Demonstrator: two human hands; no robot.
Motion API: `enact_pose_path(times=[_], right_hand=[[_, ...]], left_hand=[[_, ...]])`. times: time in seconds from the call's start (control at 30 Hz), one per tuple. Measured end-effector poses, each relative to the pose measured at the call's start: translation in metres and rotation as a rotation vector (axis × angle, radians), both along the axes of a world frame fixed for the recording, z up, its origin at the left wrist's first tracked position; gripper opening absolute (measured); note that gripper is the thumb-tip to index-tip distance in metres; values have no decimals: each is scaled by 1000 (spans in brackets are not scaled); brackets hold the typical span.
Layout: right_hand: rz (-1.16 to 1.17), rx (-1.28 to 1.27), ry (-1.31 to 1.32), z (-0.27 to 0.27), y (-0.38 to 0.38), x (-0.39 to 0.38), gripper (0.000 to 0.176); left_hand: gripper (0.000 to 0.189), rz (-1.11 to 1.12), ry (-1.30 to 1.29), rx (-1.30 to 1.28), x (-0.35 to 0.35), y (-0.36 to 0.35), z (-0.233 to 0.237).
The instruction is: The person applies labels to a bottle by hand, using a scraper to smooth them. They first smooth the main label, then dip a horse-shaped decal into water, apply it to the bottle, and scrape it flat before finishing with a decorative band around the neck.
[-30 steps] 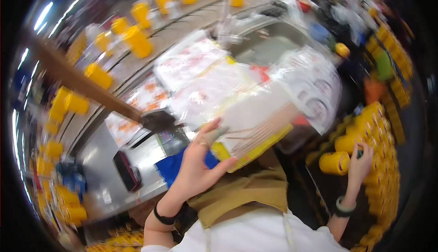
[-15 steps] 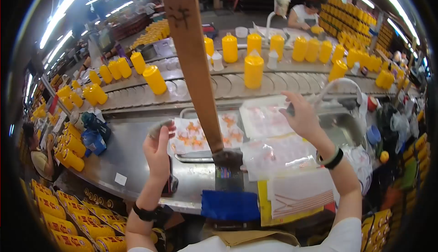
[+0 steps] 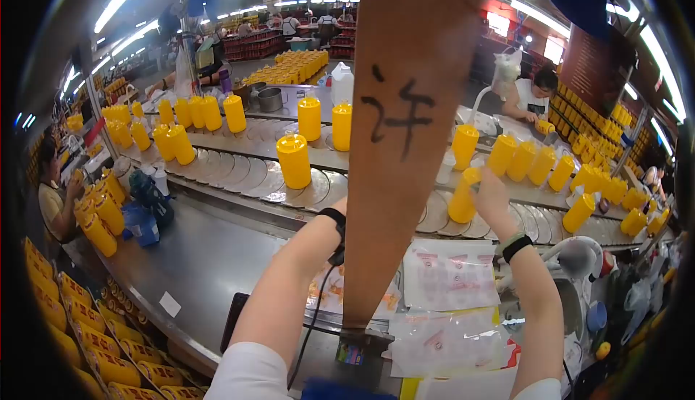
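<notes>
My right hand (image 3: 494, 203) reaches over to the conveyor, its fingers closed on the side of a yellow cylinder (image 3: 462, 199) that leans slightly. My left arm stretches forward too; a wooden post (image 3: 405, 110) hides nearly all of my left hand (image 3: 343, 207), fingers included. Left of the post, another yellow cylinder (image 3: 293, 162) with a ridged shoulder stands on the conveyor plates. Printed clear plastic sheets (image 3: 449, 273) lie below my right hand. A tray of orange-printed sheets (image 3: 329, 291) is partly covered by the post and my left arm.
Overlapping plates form the conveyor (image 3: 239, 175), with several yellow cylinders along it. A steel worktable (image 3: 195, 248) runs along the left. At right are a sink (image 3: 568, 306) and a curved white pipe (image 3: 579, 248). One co-worker (image 3: 532, 99) sits across the line, another (image 3: 54, 190) at far left.
Both hands have moved forward from above the sheets to the conveyor. My right hand has taken hold of a yellow cylinder. The view has tilted up and come closer to the post.
</notes>
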State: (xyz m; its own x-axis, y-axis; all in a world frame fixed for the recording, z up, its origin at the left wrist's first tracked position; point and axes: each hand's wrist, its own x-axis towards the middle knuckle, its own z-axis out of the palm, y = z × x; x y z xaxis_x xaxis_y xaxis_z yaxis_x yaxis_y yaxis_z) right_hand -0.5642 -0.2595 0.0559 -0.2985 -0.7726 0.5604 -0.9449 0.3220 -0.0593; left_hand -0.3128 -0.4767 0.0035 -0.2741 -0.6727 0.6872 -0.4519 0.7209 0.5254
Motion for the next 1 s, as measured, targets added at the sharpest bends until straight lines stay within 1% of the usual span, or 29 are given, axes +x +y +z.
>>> enact_pose_path(times=[0.07,0.1,0.17,0.2,0.23,0.3,0.33,0.37,0.4,0.43,0.5,0.57,0.63,0.7,0.73,0.8,0.83,0.87,0.9,0.93,1.0], right_hand=[[-133,41,-57,14,7,-2,61],[-135,49,-51,18,8,-6,61],[-254,209,-116,25,10,-13,63],[-216,163,-135,21,10,-19,62],[-204,163,-134,22,8,-18,62],[-204,180,-156,26,4,-8,60],[-192,177,-156,25,3,2,60],[-115,168,-105,21,2,14,57],[-35,156,-50,21,-3,28,55],[-16,151,-46,25,-8,46,55],[380,-19,-55,33,-11,100,52],[717,-152,-321,36,-24,165,50],[961,-115,-456,21,-54,211,50],[873,17,-456,39,-56,287,66],[876,86,-472,36,-63,315,63],[911,204,-465,28,-78,364,58],[944,253,-443,25,-83,385,57],[951,249,-449,20,-89,403,57],[1003,278,-363,15,-95,418,57],[1053,307,-273,16,-96,431,58],[1091,368,-143,21,-99,448,59]], left_hand=[[88,30,36,16,-20,-6,-6],[88,28,41,24,-24,-1,-4],[87,-135,98,169,-19,8,3],[81,-375,205,370,14,68,58],[81,-364,207,367,22,69,53],[62,-209,248,212,39,64,44],[69,-251,405,73,53,59,47],[69,-206,337,69,76,53,47],[68,-236,323,118,106,51,54],[68,-262,306,166,138,54,63],[68,-222,341,140,198,77,83],[68,-186,366,119,252,88,84],[68,-23,331,111,302,94,78],[67,61,373,81,344,103,70],[67,65,368,75,364,106,65],[68,258,277,113,401,114,55],[68,265,269,108,416,117,50],[68,328,241,109,429,121,45],[68,391,216,112,440,125,40],[69,436,226,173,449,128,37],[69,466,227,185,466,130,29]])
